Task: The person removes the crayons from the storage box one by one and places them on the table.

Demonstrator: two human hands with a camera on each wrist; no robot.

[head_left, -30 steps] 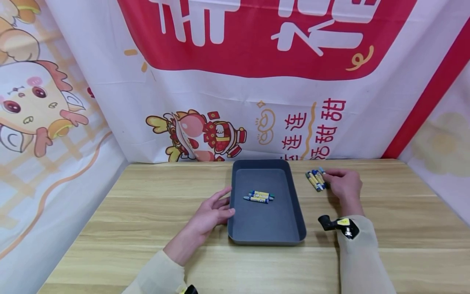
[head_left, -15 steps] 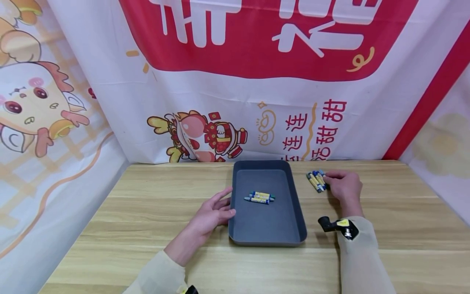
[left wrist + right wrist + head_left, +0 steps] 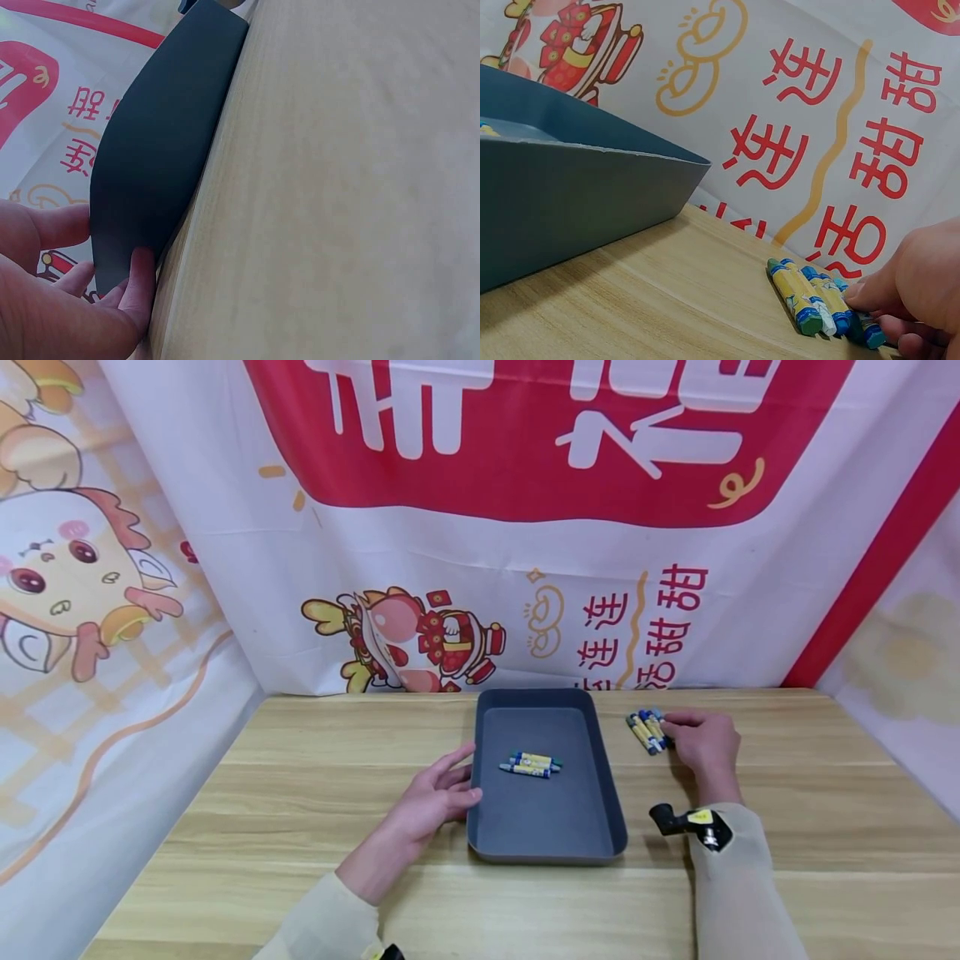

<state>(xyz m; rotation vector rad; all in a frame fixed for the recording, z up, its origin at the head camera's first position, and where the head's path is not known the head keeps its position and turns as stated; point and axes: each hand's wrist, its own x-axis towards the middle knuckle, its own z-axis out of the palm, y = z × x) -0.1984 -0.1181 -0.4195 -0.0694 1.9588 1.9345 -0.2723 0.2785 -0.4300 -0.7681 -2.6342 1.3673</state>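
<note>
In the head view a dark grey rectangular tray (image 3: 540,818) stands on the table, with several yellow-wrapped crayons (image 3: 531,765) lying crosswise inside. My left hand (image 3: 431,793) rests at the tray's left side. Its thumb touches the rim, and in the left wrist view a finger (image 3: 139,285) lies against the outer wall. Right of the tray, several crayons (image 3: 645,731) lie side by side on the table. My right hand (image 3: 705,743) pinches the rightmost crayon (image 3: 870,331) of this row between thumb and fingers; part of it is hidden by the hand.
The wooden table (image 3: 315,777) reaches back to a white printed cloth (image 3: 450,543) hanging upright. More printed cloth (image 3: 75,652) hangs along the left side. A black wrist mount (image 3: 690,818) sits on the right sleeve.
The rightmost crayon has come down a little, closer in line beside the others in the row, with my right hand at it. My left hand has stayed at the tray.
</note>
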